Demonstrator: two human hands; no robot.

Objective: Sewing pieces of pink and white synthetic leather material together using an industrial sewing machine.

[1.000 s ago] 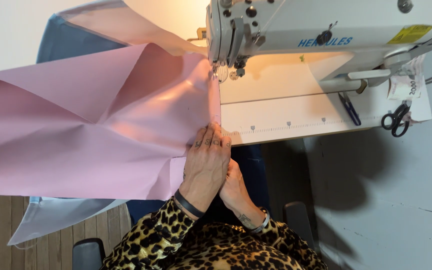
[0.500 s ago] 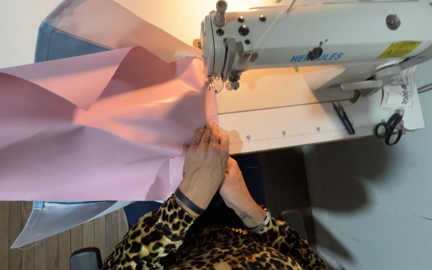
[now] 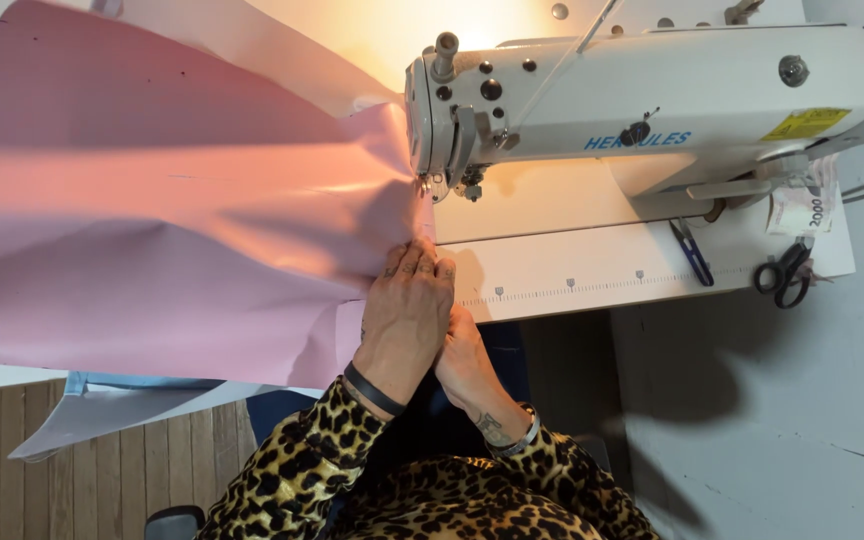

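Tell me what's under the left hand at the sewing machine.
The left hand presses flat on the pink fabric at its edge. The right hand sits partly beneath it; its fingers are covered, as is the table under the fabric.

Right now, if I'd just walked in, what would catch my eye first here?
Most striking is the big sheet of glossy pink material billowing across the left, its edge fed under the needle of the white sewing machine at top right. Both hands meet at that edge: the left hand lies flat on the pink sheet, the right hand is tucked beside it. Black scissors lie at the table's far right.
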